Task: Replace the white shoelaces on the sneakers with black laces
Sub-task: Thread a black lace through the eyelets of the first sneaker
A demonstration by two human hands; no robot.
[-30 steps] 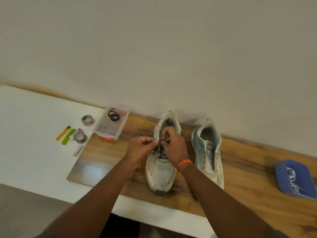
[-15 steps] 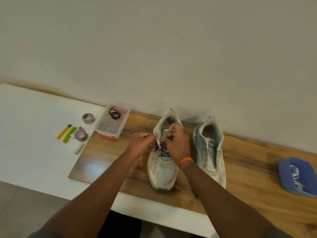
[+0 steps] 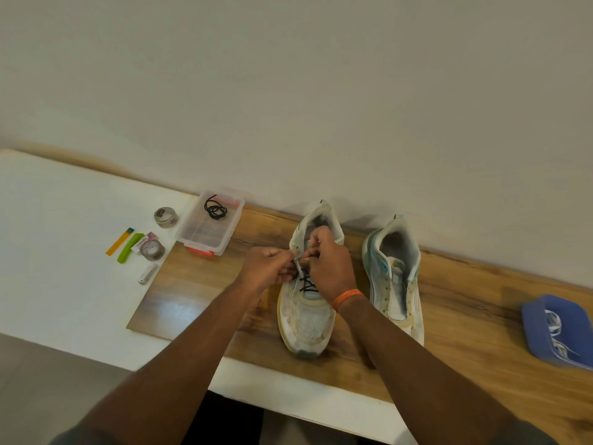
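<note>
Two worn white sneakers stand on a wooden board [image 3: 199,293], toes toward me. The left sneaker [image 3: 306,319] has a black lace [image 3: 306,284] crossed through its lower eyelets. My left hand [image 3: 268,268] pinches the lace at the shoe's left eyelet row. My right hand [image 3: 330,268], with an orange band at the wrist, pinches it from the right and covers the upper tongue. The right sneaker [image 3: 396,277] has no lace in it. A second coiled black lace [image 3: 215,209] lies in a clear plastic box [image 3: 210,231].
A blue tray [image 3: 545,322] holding white laces sits at the board's right end. On the white table [image 3: 57,252] to the left lie two tape rolls [image 3: 152,250], a green and an orange marker [image 3: 128,247], and a small metal piece [image 3: 147,273]. A wall runs close behind.
Both hands have crept slightly up the left sneaker toward its opening, still pinching the black lace. The camera view has shifted a little; nothing else has moved.
</note>
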